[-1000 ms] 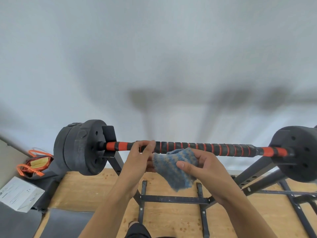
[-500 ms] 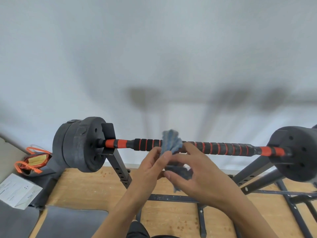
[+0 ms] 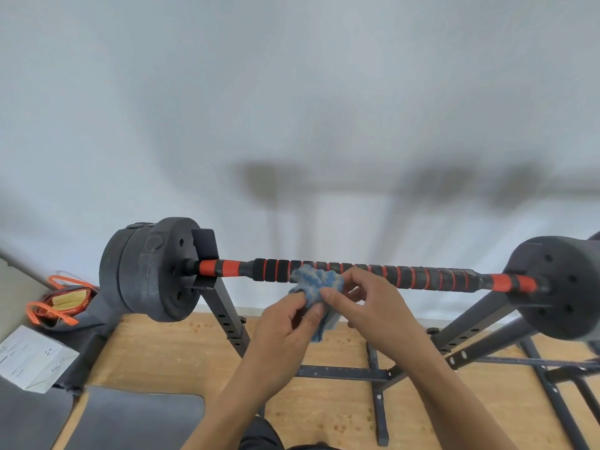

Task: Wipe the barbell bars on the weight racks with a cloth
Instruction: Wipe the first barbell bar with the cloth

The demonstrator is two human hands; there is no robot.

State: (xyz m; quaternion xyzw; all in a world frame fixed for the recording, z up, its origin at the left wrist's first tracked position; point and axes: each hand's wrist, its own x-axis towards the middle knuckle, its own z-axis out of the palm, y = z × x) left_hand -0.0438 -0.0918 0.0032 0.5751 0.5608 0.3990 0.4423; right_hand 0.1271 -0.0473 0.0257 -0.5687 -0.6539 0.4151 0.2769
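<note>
The barbell bar [image 3: 406, 276] lies across the black rack [image 3: 227, 316], running left to right, its grip wrapped in black foam with thin orange rings and solid orange bands near each end. Black weight plates [image 3: 152, 271] sit on the left end, and another plate [image 3: 558, 287] fills the right end, partly cut off by the edge of the view.

A blue cloth [image 3: 316, 282] is bunched up just in front of the bar, left of its middle. Its top overlaps the foam grip, though I cannot tell whether it is actually pressed onto it. Both hands have hold of the cloth. The left hand [image 3: 285, 323] pinches the lower left part between thumb and curled fingers. The right hand [image 3: 373, 306] pinches the right side with thumb and forefinger, its other fingers loosely bent. A tail of cloth hangs down between the two hands.

Below is a wooden floor [image 3: 162, 352] with the rack's crossbars on it. At the far left are a bag with orange straps [image 3: 61, 302] and a white box [image 3: 32, 358], and a dark mat [image 3: 136, 420] lies near the person.
</note>
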